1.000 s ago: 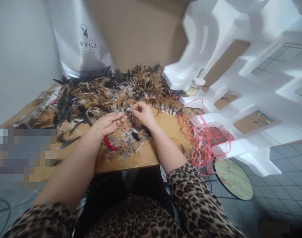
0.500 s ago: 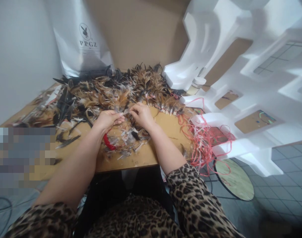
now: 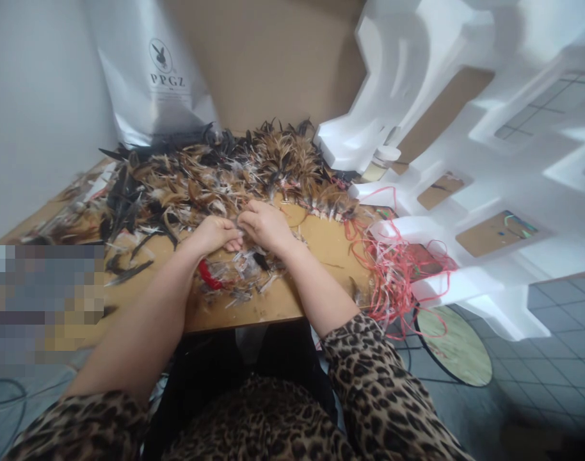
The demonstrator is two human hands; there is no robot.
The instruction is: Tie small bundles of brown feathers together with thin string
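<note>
My left hand is closed, its fingertips pinched around something too small to make out. Close beside its fingertips, my right hand is also closed, and what it pinches is hidden. Both are over the front part of the wooden table. Behind them spreads a wide pile of brown and black feathers. Nearer the table's front edge lie a red item and a small heap of pale feather scraps. A row of tied feather bunches lies to the right of my hands.
Red string lies tangled at the table's right side. White foam pieces stand at the right, near a lidded jar. A silver bag stands behind the feathers. A round stool is below right.
My hands have come closer together, and the right one has turned so its back faces up more. The brown feather that stood up above my fingertips no longer shows there.
</note>
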